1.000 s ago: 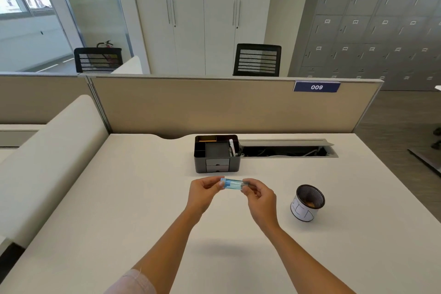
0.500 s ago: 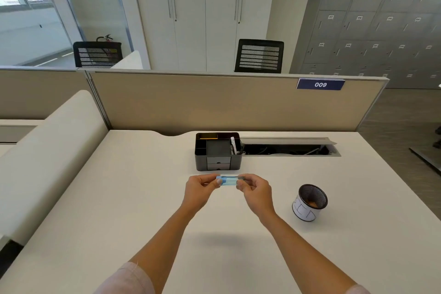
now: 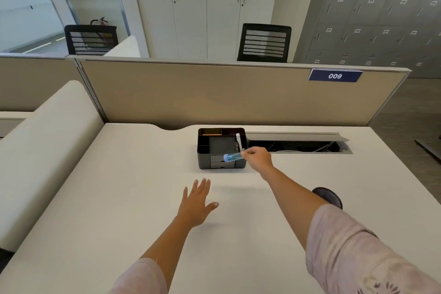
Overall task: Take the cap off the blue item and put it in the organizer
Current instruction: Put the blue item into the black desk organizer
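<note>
— Blue item (image 3: 232, 157): where is it?
— Pinched in the right hand (image 3: 257, 156), held over the black organizer (image 3: 220, 148) at its front right corner. The left hand (image 3: 196, 201) is spread flat, fingers loose, grasping nothing.
— Anything inside the organizer?
— A white pen-like thing (image 3: 238, 141) stands in the right compartment.
— Readable writing?
— The partition's blue sign (image 3: 334, 75) says "009".

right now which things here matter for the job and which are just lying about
In the job:
- blue item, held in the right hand
- black organizer, right beside it
- left hand, open and empty

Just lying about:
- mesh cup, partly behind the right arm
- open cable tray
- white pen already in the organizer
</note>
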Demonstrator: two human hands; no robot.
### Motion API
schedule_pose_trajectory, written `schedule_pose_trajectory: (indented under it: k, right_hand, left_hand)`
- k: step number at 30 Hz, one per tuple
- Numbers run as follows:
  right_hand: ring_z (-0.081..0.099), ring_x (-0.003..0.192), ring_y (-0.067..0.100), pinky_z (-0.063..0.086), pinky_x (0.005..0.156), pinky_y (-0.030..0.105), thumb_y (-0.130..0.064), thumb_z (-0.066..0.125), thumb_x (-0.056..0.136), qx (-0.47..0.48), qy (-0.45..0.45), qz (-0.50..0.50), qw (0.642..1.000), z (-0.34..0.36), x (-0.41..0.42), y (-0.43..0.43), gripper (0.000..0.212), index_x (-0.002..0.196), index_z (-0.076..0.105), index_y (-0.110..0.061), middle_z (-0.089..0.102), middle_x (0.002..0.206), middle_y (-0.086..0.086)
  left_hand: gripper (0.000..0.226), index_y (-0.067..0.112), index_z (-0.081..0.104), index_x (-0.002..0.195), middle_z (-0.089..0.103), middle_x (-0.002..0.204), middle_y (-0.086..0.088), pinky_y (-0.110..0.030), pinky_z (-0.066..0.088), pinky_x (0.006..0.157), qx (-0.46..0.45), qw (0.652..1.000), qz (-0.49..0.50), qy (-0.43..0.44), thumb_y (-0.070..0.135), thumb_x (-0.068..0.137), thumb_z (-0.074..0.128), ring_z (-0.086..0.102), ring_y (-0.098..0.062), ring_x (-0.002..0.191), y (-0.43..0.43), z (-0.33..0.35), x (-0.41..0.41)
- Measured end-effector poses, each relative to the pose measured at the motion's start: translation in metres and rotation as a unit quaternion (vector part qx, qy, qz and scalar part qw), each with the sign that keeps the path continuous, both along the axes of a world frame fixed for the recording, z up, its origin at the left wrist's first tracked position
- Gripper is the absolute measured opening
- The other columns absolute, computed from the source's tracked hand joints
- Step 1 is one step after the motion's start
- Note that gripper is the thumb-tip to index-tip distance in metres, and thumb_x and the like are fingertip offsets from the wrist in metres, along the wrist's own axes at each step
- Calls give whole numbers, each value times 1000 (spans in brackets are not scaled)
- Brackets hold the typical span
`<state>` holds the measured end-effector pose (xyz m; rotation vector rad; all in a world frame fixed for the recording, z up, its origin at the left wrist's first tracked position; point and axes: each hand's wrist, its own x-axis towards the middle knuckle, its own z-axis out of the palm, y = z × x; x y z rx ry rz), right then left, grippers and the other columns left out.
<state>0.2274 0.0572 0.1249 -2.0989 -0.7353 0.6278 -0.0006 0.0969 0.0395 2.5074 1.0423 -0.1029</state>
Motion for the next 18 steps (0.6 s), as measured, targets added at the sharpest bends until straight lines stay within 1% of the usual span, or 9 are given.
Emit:
schedule_pose_trajectory:
  k: [3, 5, 8, 11, 14, 16, 18]
  right_hand:
    - [63, 93, 24, 49, 77, 29, -20, 64, 91, -13, -43, 7, 999, -4, 0, 23, 23, 109, 73, -9, 71, 108, 10]
    - [65, 100, 26, 51, 80, 31, -21, 64, 91, -14, -60, -1, 998, -6, -1, 38, 24, 112, 72, -13, 71, 112, 9]
    - [65, 100, 26, 54, 82, 36, -25, 63, 92, -10, -74, -27, 997, -10, -1, 58, 22, 113, 71, -20, 70, 113, 7]
    - [65, 101, 25, 54, 80, 35, -24, 63, 92, -24, -102, -24, 994, -16, 0, 66, 22, 114, 70, -22, 70, 114, 6]
    - [63, 105, 26, 51, 81, 32, -16, 60, 94, -70, -124, 17, 990, -28, 3, 70, 25, 117, 68, -22, 69, 118, 5]
    - [62, 107, 29, 53, 84, 35, -8, 55, 96, -87, -137, 23, 986, -36, 3, 71, 31, 121, 66, -22, 66, 123, 7]
    - [61, 106, 30, 55, 86, 36, -2, 54, 95, -86, -146, 25, 985, -39, 1, 72, 36, 123, 65, -22, 65, 124, 9]
  left_hand:
    - [76, 21, -6, 153, -8, 164, 0, -48, -6, 120, 6, 1000, -7, 22, 56, 97, 31, -12, -22, 150, 7, -11, 1]
    - [75, 21, -6, 153, -9, 163, 0, -48, -6, 120, 7, 1000, -10, 26, 56, 97, 30, -13, -22, 150, 10, -15, 4]
    - [76, 21, -7, 153, -9, 163, 1, -47, -6, 120, 9, 1000, -6, 24, 56, 97, 30, -14, -22, 149, 15, -17, 9]
    - [76, 21, -7, 153, -10, 163, 1, -47, -7, 120, 8, 1000, -4, 14, 57, 97, 30, -15, -21, 149, 16, -16, 12]
    - [76, 22, -7, 153, -10, 163, 2, -46, -7, 121, 9, 1000, 1, 0, 57, 97, 30, -15, -20, 149, 19, -14, 14]
    - [75, 22, -7, 153, -9, 163, 3, -45, -7, 121, 13, 1000, 2, -6, 57, 97, 29, -15, -20, 149, 21, -14, 14]
    - [75, 22, -6, 153, -9, 163, 3, -45, -7, 121, 17, 1000, 2, -9, 57, 97, 29, -15, -20, 149, 21, -12, 14]
